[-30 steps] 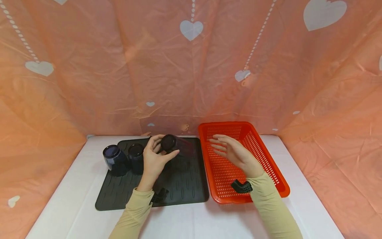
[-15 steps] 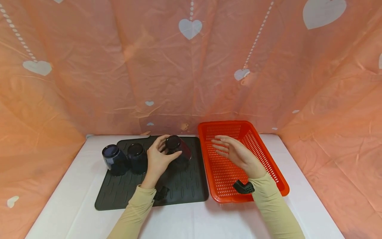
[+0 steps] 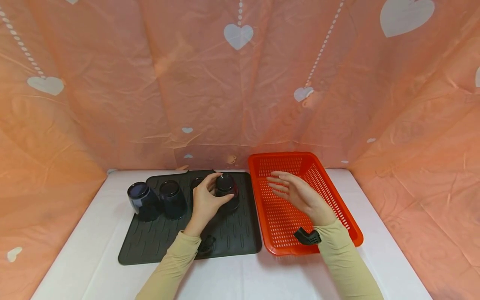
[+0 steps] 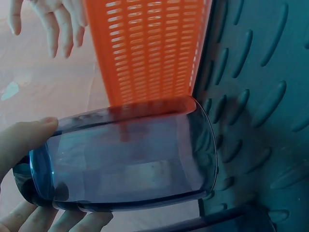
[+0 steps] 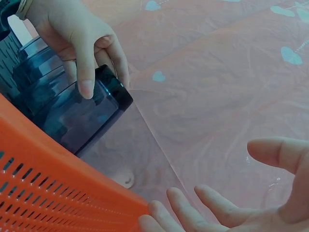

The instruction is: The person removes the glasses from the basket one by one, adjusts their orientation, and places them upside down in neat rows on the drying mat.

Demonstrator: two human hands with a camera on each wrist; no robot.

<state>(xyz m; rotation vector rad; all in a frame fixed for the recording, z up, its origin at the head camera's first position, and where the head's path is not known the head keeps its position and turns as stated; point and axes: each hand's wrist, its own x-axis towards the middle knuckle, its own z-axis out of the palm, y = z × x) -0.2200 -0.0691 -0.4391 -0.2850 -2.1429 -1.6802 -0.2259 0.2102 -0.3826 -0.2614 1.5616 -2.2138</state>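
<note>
My left hand (image 3: pixel 207 203) grips a dark see-through drinking glass (image 4: pixel 130 159) near its base, thumb on one side and fingers on the other. The glass is upside down, its mouth at the black drying mat (image 3: pixel 232 237); whether the rim touches the mat I cannot tell. To its left on the mat stand several upturned glasses: one at the far left (image 3: pixel 144 202), another beside it (image 3: pixel 172 200), and one partly hidden behind my left hand (image 3: pixel 196 183). My right hand (image 3: pixel 300 196) hovers over the red basket (image 3: pixel 267 246), fingers extended, holding nothing.
The perforated red basket stands right of the mat, close to its edge. White cloth (image 3: pixel 240 279) covers the table. An orange curtain with pale hearts (image 3: pixel 240 104) hangs behind and along both sides.
My left hand has moved right and toward me, turning the glass from tilted to upright with its base up. Another glass has come into view behind that hand. My right hand has barely shifted.
</note>
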